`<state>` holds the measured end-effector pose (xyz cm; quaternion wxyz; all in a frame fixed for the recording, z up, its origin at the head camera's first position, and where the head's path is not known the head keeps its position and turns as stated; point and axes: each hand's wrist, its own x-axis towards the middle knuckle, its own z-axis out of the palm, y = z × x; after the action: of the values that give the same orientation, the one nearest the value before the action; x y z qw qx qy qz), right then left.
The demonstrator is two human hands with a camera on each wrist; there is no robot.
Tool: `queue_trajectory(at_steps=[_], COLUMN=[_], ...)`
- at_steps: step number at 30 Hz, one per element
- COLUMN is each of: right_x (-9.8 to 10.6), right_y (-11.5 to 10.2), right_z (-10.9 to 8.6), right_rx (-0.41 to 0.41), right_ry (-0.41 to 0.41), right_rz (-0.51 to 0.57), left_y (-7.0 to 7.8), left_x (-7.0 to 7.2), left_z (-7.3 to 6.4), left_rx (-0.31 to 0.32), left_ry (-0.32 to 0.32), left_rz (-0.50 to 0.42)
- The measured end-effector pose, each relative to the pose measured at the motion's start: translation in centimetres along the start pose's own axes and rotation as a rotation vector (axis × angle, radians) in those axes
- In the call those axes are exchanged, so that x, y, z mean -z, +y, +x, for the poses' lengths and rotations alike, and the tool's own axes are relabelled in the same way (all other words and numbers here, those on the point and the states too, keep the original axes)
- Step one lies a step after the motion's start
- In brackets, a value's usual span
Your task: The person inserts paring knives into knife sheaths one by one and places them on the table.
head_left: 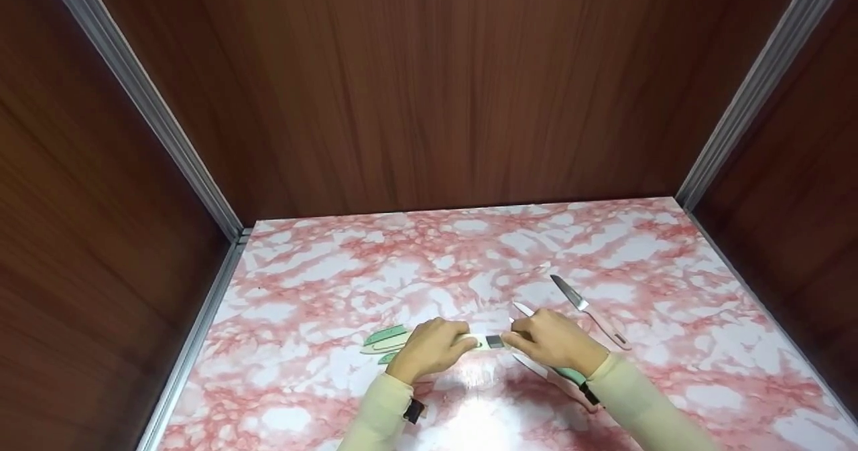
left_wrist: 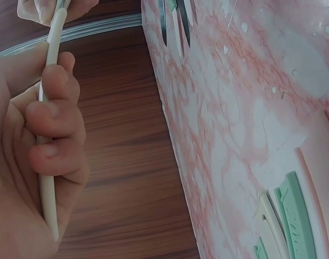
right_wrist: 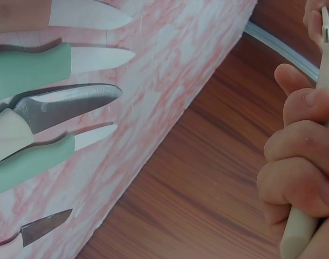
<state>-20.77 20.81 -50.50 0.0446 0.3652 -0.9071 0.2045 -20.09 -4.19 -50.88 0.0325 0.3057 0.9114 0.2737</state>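
My left hand grips a thin cream blade cover, fingers curled along it. My right hand holds a knife by its cream handle. Between the hands a short stretch of the knife's blade shows, its front part hidden inside the cover. Beside the left hand lie green blade covers and a cream cover. Beneath and around the right hand lie several knives, among them a green-handled knife, a cream-handled knife and another green-handled knife.
A pink-handled knife lies to the right of the right hand. A pink cover is at the edge of the left wrist view. The red-and-white marbled table is bounded by brown wood-grain panels and metal rails.
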Motion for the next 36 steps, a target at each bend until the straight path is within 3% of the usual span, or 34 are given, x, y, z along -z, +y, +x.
queue_trajectory(at_steps=[36], right_x=[0.16], right_y=[-0.64], right_z=[0.73], right_rx=[0.025], right_ry=[0.011], right_rz=[0.004], left_y=[0.38], left_x=[0.31], left_z=[-0.05], left_rx=[0.003], left_ry=[0.010], left_rz=[0.001])
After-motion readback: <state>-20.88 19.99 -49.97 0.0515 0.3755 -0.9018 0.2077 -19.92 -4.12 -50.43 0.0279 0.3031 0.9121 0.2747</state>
